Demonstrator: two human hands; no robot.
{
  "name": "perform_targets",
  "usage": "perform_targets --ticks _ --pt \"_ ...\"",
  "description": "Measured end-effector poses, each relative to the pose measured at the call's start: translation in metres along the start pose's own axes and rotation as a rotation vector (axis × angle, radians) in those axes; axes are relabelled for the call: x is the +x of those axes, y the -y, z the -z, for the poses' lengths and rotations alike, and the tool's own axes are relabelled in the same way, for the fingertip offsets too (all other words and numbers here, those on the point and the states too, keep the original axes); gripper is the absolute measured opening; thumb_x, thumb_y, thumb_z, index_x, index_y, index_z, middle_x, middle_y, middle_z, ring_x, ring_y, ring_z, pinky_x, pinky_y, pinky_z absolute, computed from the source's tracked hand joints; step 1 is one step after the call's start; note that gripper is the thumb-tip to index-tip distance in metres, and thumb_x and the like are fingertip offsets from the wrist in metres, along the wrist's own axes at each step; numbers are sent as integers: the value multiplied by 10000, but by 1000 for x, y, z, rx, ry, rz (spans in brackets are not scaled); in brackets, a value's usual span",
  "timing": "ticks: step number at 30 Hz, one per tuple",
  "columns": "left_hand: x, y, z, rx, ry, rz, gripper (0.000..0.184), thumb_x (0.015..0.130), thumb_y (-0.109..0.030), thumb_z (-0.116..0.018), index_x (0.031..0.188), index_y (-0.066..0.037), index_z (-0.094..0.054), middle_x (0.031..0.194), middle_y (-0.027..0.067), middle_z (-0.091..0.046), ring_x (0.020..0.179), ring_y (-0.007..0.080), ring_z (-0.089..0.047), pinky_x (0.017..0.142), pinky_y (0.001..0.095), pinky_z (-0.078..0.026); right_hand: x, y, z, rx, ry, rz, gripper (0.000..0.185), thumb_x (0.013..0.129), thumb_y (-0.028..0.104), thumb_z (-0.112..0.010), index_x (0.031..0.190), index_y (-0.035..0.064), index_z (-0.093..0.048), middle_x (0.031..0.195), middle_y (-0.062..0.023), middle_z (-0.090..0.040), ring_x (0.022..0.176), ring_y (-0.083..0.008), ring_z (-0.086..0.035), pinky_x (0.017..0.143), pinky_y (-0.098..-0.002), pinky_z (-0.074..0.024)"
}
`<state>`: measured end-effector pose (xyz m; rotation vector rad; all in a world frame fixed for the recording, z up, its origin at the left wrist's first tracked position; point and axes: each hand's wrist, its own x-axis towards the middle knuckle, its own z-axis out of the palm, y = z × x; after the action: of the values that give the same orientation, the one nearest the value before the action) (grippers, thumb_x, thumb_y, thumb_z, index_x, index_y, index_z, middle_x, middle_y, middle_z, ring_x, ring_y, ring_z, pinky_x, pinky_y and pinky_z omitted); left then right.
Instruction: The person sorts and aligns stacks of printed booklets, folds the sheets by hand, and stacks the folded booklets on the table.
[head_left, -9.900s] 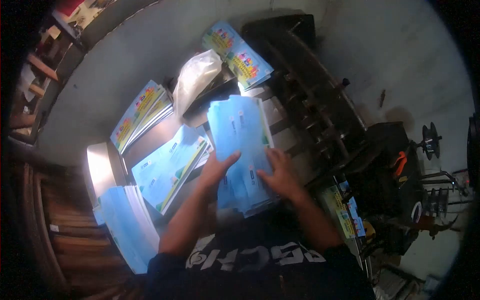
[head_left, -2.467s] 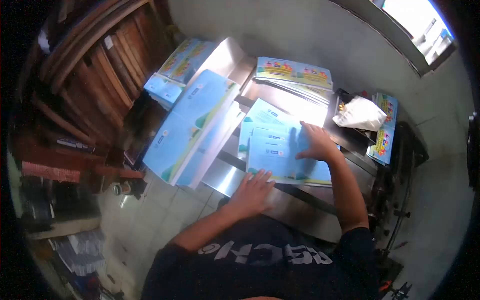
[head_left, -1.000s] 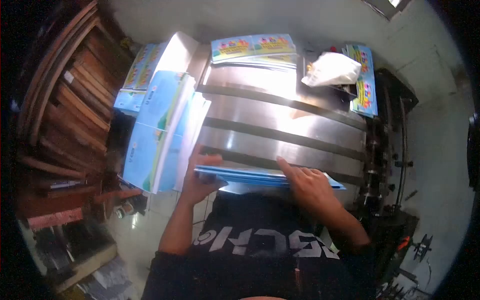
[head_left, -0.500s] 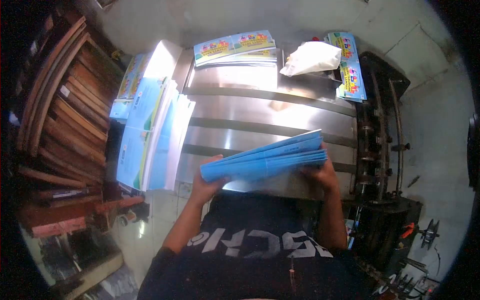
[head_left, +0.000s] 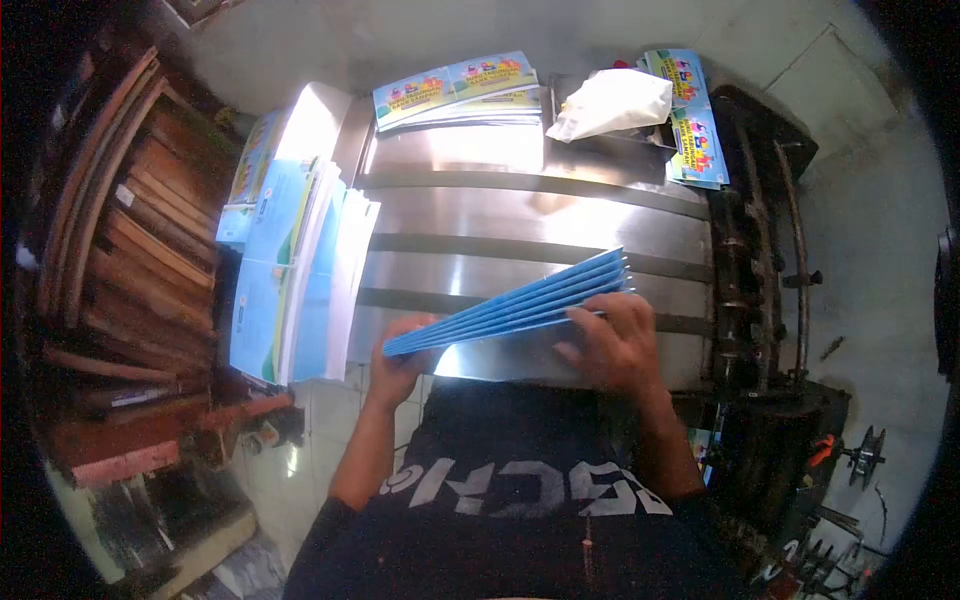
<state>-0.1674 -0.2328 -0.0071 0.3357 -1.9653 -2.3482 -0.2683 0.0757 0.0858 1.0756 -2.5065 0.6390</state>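
A fanned stack of blue printed sheets [head_left: 510, 303] is held at a slant over the metal table. My left hand [head_left: 400, 365] is closed round its narrow left end, where the sheets lie pressed together. Towards the right end the layers spread apart into several separate edges. My right hand [head_left: 622, 340] is by the lower right corner of the stack, thumb and fingers apart; the fingertips are at the bottom edge, and whether they touch it I cannot tell.
A tall pile of blue and white sheets [head_left: 285, 275] stands at the table's left. Colourful printed covers [head_left: 455, 92] lie at the back, with more covers [head_left: 697, 145] at the right beside a crumpled white sheet [head_left: 615, 103]. Dark machinery [head_left: 735, 260] borders the ribbed metal table [head_left: 520, 220].
My right hand has loosened from the stack's right end and moved slightly left and below it. The sheets have tilted more steeply and fanned into evenly spaced edges. My left hand keeps its grip.
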Motion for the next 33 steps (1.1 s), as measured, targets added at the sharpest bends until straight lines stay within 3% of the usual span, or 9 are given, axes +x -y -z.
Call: perform_targets --ticks 2,6,9,11,14,22,26,33 --pt "2 -1 -2 123 16 -177 241 822 -90 -739 1017 -56 -601 1139 133 -617 933 184 -615 715 294 -547 7 7 -2 -10 27 -11 402 753 308 -752 1082 106 -640 1057 -69 -577 1008 -259 -534 920 -440 -390" --pt "-1 5 0 33 17 -160 194 824 -92 -736 968 -56 -611 1097 130 -623 970 186 -606 705 287 -545 14 13 -2 -23 24 -21 269 776 256 -725 991 112 -653 968 -44 -582 933 -239 -542 854 -420 -386" --pt "-3 5 -3 80 22 -239 212 811 -104 -747 966 -59 -610 1065 124 -629 1006 213 -600 766 315 -539 12 15 0 -20 52 -44 213 768 239 -728 922 115 -652 910 -32 -584 884 -234 -544 818 -411 -386" --pt "-4 12 2 93 16 -200 299 804 -262 -756 965 -73 -590 1074 139 -638 1049 281 -610 960 441 -469 12 17 0 -4 63 -56 192 764 231 -730 894 116 -648 883 -28 -583 861 -232 -545 802 -409 -387" --pt "-1 5 -1 171 30 -328 243 815 -201 -750 954 -61 -607 1041 129 -634 1013 282 -603 930 408 -466 13 20 0 52 66 -98 172 739 134 -739 877 91 -647 870 -40 -585 857 -247 -542 799 -409 -392" --pt "-2 10 0 151 50 -329 238 834 -229 -729 952 -68 -599 1033 130 -644 1005 281 -610 960 433 -437 8 20 0 20 128 -127 352 758 139 -721 1082 51 -612 971 -101 -610 908 -268 -551 827 -431 -401" --pt "0 8 -1 174 44 -352 226 826 -202 -732 953 -72 -597 1041 130 -646 999 271 -613 978 432 -423 13 22 4 24 152 -206 361 765 203 -717 1088 74 -622 1028 -88 -615 943 -283 -562 881 -453 -403" --pt "0 10 1 191 20 -296 203 830 -177 -723 952 -79 -595 1022 124 -656 999 257 -617 1024 418 -388 -1 16 3 57 118 -112 424 717 186 -742 1111 83 -626 1166 -111 -592 1048 -304 -549 924 -460 -398"
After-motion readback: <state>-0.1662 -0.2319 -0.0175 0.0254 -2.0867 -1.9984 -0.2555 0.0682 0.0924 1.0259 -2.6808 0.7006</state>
